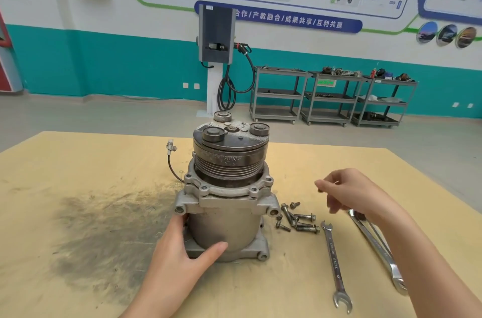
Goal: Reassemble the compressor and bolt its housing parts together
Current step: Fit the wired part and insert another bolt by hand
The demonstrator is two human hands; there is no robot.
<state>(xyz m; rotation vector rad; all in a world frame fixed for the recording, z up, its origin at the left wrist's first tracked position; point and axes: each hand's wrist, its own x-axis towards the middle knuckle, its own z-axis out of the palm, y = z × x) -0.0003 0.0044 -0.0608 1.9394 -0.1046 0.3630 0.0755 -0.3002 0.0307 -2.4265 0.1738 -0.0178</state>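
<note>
Your left hand (180, 250) comes in from the bottom centre of the frame and grasps the lower body of the compressor (227, 192): thumb lying across the front of the round shell, fingers wrapped behind its left side. Your right hand (349, 195) hovers right of centre, wrist bent, fingers curled, thumb and forefinger pinching a small dark piece (too blurred to tell whether it is a bolt).

Count: one compressor, standing upright in the middle of the frame on the tan board (78, 213), pulley end up, with three round bosses on its top plate. About eight loose bolts (297, 218) lie in a heap just beside the compressor's lower right (exact count uncertain, they overlap). One open-ended spanner (335, 265) lies lower right; further right lie shiny wrenches (378, 247), apparently two overlapping, partly under your right forearm.

Position: compressor touching your left hand; your right hand sits apart from it, to its right at flange height, above the bolts. A dark smudge (104, 234) stains the board left of the compressor. A wire with a small plug (170, 147) rises from the compressor's left side.
</note>
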